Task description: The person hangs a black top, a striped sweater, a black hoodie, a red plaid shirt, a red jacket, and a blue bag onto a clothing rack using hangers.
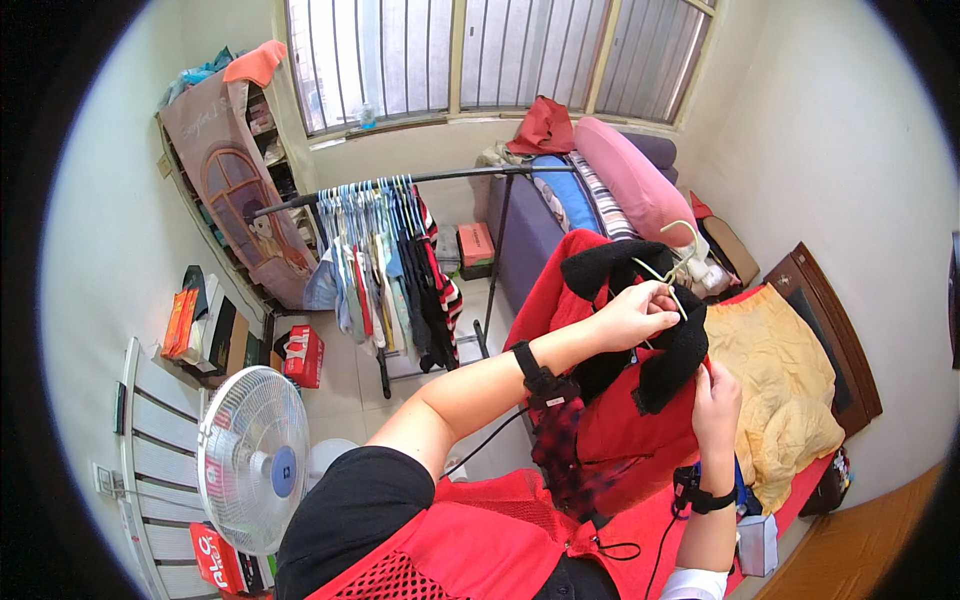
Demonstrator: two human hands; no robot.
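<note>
At ten o'clock, a tall shelf behind a printed cover holds items too small to identify. A red carton stands on the floor between eight and nine o'clock, an orange-topped box near twelve, a pale box between four and five; their contents cannot be made out.

The red-and-black garment hangs between three and four o'clock, its long axis running roughly from one o'clock down to seven. The pale hanger at its black top points its hook toward one o'clock. The left hand grips the hanger; the right hand, just apart toward five o'clock, pinches the garment's red edge.
</note>
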